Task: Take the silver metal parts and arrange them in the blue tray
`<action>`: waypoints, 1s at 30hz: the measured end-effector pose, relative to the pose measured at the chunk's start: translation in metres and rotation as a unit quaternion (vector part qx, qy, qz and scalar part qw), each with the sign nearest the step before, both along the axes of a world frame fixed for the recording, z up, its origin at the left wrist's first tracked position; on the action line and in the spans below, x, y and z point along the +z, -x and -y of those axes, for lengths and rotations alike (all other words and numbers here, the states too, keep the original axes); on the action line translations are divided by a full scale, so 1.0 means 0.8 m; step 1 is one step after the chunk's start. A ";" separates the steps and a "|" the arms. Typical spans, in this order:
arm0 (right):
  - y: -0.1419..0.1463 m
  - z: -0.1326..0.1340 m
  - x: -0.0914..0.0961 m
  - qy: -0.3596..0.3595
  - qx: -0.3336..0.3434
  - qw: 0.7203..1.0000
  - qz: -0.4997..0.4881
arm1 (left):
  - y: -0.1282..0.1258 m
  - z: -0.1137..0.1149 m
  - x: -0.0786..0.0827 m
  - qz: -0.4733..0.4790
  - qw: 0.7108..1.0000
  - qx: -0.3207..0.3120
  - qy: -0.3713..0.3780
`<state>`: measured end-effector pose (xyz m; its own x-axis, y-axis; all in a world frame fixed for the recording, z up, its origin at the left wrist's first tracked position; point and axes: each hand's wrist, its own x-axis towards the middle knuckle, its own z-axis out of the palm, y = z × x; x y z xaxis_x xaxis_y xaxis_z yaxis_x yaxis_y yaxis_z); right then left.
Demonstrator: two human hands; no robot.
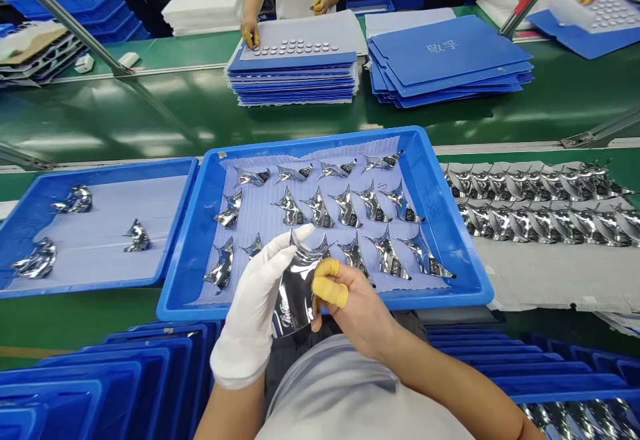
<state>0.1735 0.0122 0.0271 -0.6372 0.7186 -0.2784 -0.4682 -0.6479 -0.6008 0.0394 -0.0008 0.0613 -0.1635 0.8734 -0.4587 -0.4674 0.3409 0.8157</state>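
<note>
Green bench [150,113] w/ blue tray [200,260] of chrome pcs [345,207]: gloved left hand [255,307] & right hand [357,307], yellow finger cots [330,283], both clamped on one shiny chrome pc [295,287] over tray's near rim.

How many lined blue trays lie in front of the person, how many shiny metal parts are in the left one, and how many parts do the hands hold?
Lined blue trays: 2
Shiny metal parts in the left tray: 3
Held part, gripped by left hand and right hand: 1
Total: 6
</note>
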 end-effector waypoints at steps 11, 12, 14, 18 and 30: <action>-0.003 0.000 0.007 -0.075 0.020 0.996 0.050 | -0.001 0.008 -0.016 0.094 0.995 -0.017 0.007; -0.003 0.000 0.007 -0.074 0.023 0.996 0.049 | 0.000 0.007 -0.017 0.089 0.996 -0.008 0.003; -0.003 0.000 0.006 -0.070 0.029 0.996 0.042 | 0.001 0.007 -0.018 0.072 0.997 0.005 -0.006; -0.004 0.000 0.007 -0.076 0.026 0.996 0.043 | 0.002 0.010 -0.020 0.054 0.999 0.002 -0.001; -0.007 -0.001 0.010 -0.077 0.022 0.995 0.052 | 0.013 0.007 -0.006 0.003 0.996 -0.071 -0.048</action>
